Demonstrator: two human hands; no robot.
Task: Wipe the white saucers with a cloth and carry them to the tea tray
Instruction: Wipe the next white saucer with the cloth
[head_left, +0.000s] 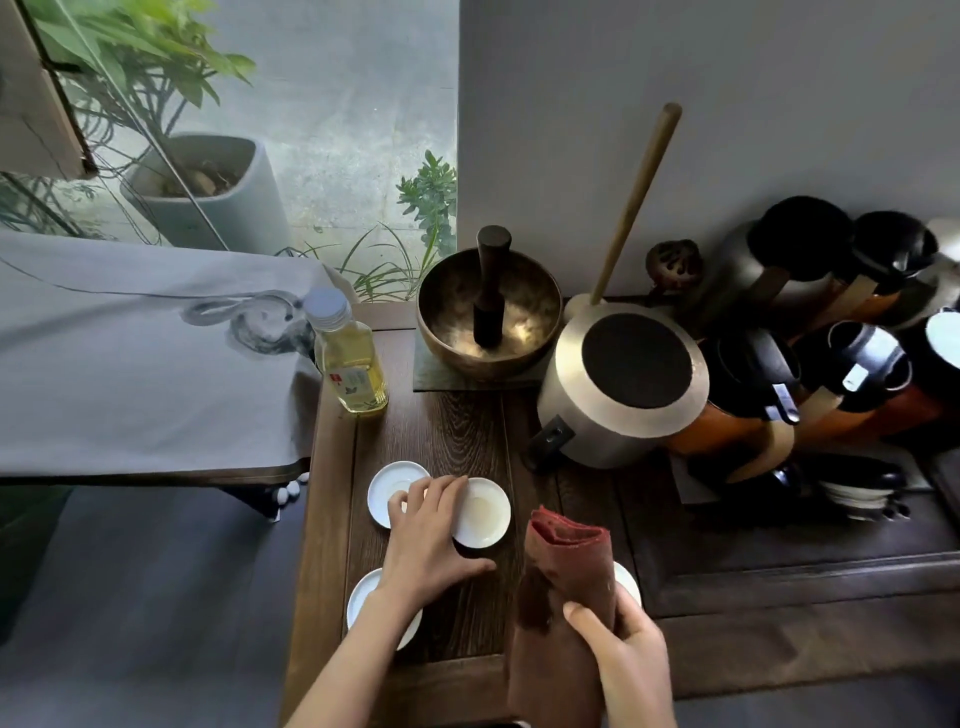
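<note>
Four white saucers on the dark wooden bench (457, 436). Far-left saucer (389, 491) and far-right saucer (488, 514) side by side, almost touching, partly covered by the left hand (431, 540). Near-left saucer (371, 597) by the bench's left edge, half hidden under the left wrist. Fourth saucer (627, 582) only a white sliver, showing behind the cloth (563, 587) on the right.

Left hand palm down, spread fairly wide, holding nothing. Fingertips (415, 491) resting across the gap between the two far saucers, touching both rims; thumb stretched right along the bare wood, near the far-right saucer's near edge.

Right hand (623, 649) closed around the cloth, thumb across its front, fingers wrapped behind. Cloth reddish brown, folded into a thick upright bundle, top end rising just right of the far-right saucer, lower end hanging past the bench's near edge. Darker blotches on its left side.

Farther off: bottle (350, 358) of yellow liquid with a silver cap, upright near the bench's far-left corner. Right of it, bronze bowl (488, 312) on a dark mat, with a dark striker (491, 291) standing in it. Further right, steel kettle (623, 384) with a black lid, a long wooden stick (639, 197) leaning on the wall behind it. Cluster of dark pots (841, 312) at far right. Grey painted cloth (145, 353) draped over a table on the left.
</note>
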